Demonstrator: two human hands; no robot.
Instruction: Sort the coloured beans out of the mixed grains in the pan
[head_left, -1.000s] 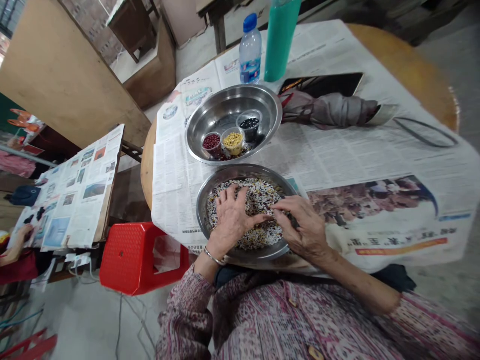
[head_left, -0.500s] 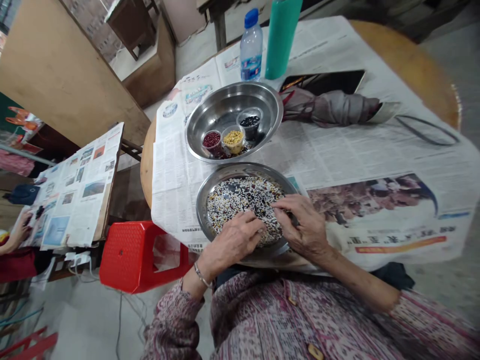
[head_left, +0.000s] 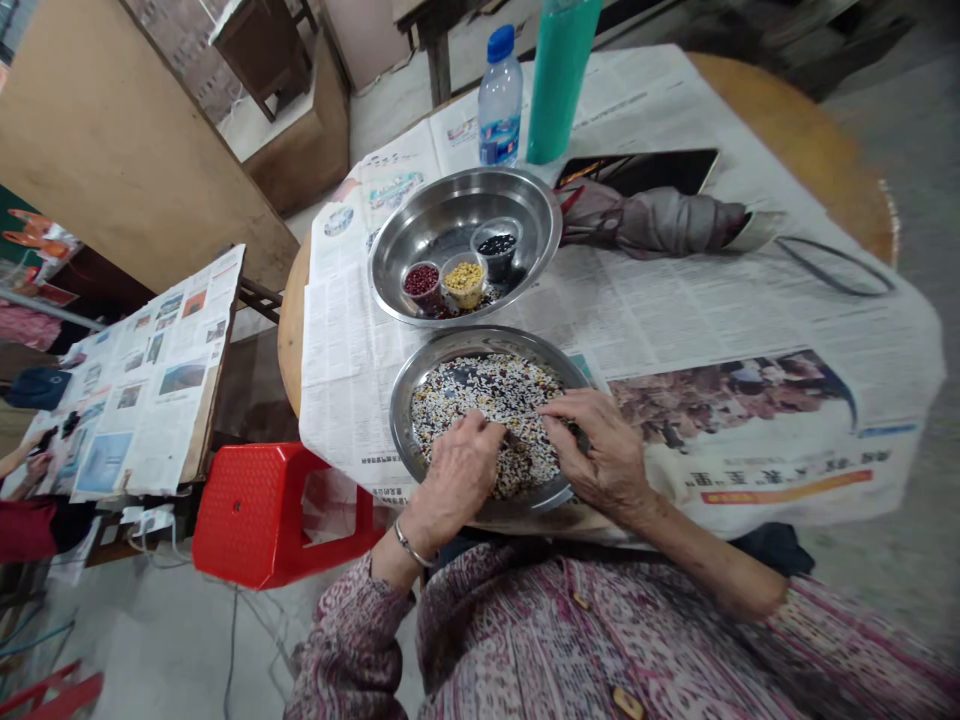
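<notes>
A steel plate (head_left: 480, 340) sits in front of me, heaped with mixed white, dark and reddish grains (head_left: 487, 395). My left hand (head_left: 457, 475), with a metal bangle (head_left: 405, 545) at its wrist, rests on the near side of the grains, its fingertips drawn together among them. My right hand (head_left: 600, 450) lies over the plate's right side, its fingertips in the grains. Whether either hand holds any grains is too small to tell. Behind the plate, a larger steel basin (head_left: 465, 190) holds small cups of red beans (head_left: 421, 281), yellow grains (head_left: 463, 282) and black beans (head_left: 497, 245).
Newspaper covers the round wooden table (head_left: 802, 130). A water bottle (head_left: 500, 100), a green flask (head_left: 559, 70) and a folded umbrella (head_left: 645, 222) stand or lie beyond the basin. A red stool (head_left: 262, 515) sits at the table's left. At far left, a co-worker's hands (head_left: 41, 450) work over a newspaper-covered table (head_left: 150, 375).
My left hand has slid from the middle of the grains toward the plate's near edge, its fingers drawn together. The grains have been spread and shifted. My right hand has stayed nearly still.
</notes>
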